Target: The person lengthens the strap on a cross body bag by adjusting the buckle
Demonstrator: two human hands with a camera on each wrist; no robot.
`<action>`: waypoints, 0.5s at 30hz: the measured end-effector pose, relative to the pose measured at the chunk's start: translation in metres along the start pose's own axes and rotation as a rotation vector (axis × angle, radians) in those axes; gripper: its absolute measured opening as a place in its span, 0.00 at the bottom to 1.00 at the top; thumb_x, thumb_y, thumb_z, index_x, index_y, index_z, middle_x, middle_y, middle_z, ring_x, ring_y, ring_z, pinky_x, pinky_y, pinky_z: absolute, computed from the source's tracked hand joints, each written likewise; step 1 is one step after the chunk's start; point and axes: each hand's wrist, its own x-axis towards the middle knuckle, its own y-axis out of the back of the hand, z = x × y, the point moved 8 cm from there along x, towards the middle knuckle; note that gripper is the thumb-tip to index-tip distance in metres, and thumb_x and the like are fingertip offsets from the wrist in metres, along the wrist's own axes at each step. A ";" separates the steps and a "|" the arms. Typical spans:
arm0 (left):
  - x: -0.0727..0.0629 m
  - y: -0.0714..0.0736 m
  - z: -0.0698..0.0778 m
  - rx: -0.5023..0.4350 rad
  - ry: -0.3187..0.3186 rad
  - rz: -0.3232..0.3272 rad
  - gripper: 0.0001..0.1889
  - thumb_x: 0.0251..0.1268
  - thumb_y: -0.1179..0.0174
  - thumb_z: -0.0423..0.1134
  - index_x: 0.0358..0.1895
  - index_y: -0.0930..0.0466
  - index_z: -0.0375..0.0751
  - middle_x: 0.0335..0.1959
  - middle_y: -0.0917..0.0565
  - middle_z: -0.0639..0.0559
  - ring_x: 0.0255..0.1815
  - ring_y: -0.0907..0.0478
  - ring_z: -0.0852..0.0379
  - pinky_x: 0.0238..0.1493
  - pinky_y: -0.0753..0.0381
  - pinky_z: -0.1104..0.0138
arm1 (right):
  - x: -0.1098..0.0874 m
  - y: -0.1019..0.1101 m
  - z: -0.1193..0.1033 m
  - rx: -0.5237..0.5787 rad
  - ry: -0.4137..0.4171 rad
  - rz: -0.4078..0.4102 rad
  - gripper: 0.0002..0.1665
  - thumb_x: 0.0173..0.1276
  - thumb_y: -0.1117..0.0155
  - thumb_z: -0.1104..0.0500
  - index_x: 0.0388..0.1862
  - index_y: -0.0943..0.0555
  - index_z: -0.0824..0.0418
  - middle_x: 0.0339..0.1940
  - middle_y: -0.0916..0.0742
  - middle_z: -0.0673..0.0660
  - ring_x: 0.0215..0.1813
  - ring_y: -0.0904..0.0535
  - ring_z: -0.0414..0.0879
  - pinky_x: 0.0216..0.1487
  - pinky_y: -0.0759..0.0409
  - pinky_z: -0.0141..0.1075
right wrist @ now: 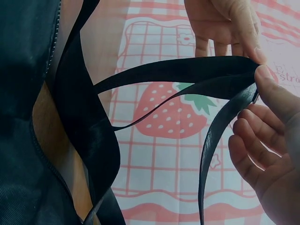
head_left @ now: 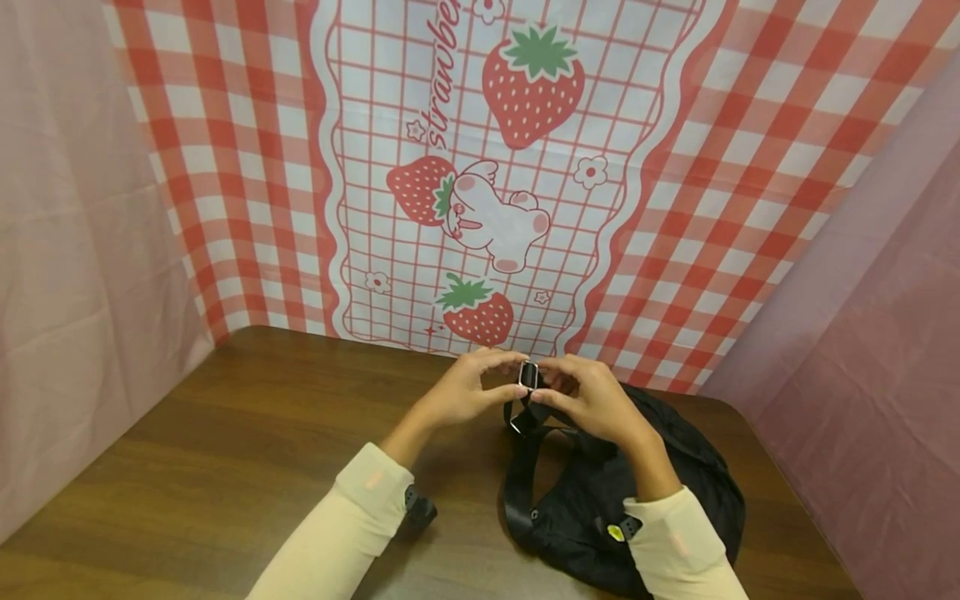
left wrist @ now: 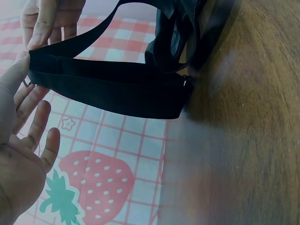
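Both hands pinch a metal strap slider (head_left: 528, 376) threaded with black webbing, held up above the far part of the table. My left hand (head_left: 467, 388) has its thumb and index finger at the slider's left side. On the right side, my right hand (head_left: 592, 400) does the same with thumb and fingertips. The black strap (left wrist: 112, 96) hangs in loops from the fingers, and in the right wrist view the strap (right wrist: 173, 70) fans into several bands. A second metal piece (head_left: 517, 425) shows lower on it. The strap belongs to a black bag (head_left: 585, 521) lying under my right forearm.
The brown wooden table (head_left: 247, 467) extends left of the bag. A strawberry-printed checked cloth (head_left: 480, 200) hangs behind its far edge. Pink cloth (head_left: 82, 208) hangs at the left, and more pink cloth (head_left: 862, 350) at the right. A yellow tag (head_left: 616, 532) shows on the bag.
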 end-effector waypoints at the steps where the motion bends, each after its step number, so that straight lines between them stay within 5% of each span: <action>1: 0.000 0.000 0.000 -0.001 0.000 -0.001 0.24 0.69 0.31 0.44 0.66 0.20 0.43 0.50 0.15 0.56 0.52 0.24 0.60 0.60 0.24 0.60 | 0.000 0.000 0.000 0.000 0.001 -0.001 0.23 0.66 0.24 0.56 0.58 0.15 0.61 0.36 0.15 0.48 0.35 0.17 0.37 0.38 0.16 0.36; 10: 0.000 -0.002 -0.001 -0.043 0.000 -0.016 0.23 0.69 0.31 0.43 0.66 0.19 0.44 0.53 0.15 0.57 0.51 0.23 0.61 0.59 0.24 0.62 | -0.002 0.003 -0.003 0.061 0.058 0.028 0.22 0.64 0.22 0.58 0.55 0.15 0.63 0.35 0.15 0.49 0.34 0.17 0.39 0.36 0.14 0.46; 15: -0.001 -0.002 -0.001 -0.045 -0.004 -0.027 0.23 0.69 0.31 0.43 0.65 0.19 0.46 0.53 0.15 0.57 0.52 0.22 0.60 0.58 0.23 0.63 | -0.003 0.003 -0.003 0.081 0.042 0.033 0.23 0.63 0.21 0.58 0.55 0.15 0.63 0.36 0.15 0.48 0.34 0.18 0.39 0.35 0.14 0.42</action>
